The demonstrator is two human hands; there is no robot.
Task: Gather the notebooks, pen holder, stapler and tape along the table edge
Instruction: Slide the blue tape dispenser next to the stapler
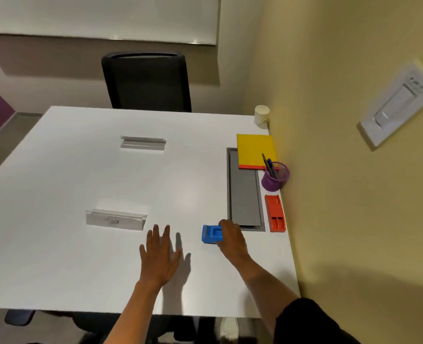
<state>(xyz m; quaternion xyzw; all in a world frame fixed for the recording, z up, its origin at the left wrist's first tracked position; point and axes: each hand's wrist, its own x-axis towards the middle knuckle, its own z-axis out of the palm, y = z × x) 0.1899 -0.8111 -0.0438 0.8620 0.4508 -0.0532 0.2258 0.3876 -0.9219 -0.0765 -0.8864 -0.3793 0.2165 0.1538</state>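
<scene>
Left hand (159,254) hovers flat, fingers spread, over the white desk (81,244); right hand (230,238) grips the blue tape dispenser (210,234) beside the grey hatch (245,192).

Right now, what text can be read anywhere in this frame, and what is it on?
"T..ER": handwritten on the near folded paper name card; middle letters unclear.
Wall switch plate: small dark print, too blurred to read.
Far name card: no writing shows.
</scene>
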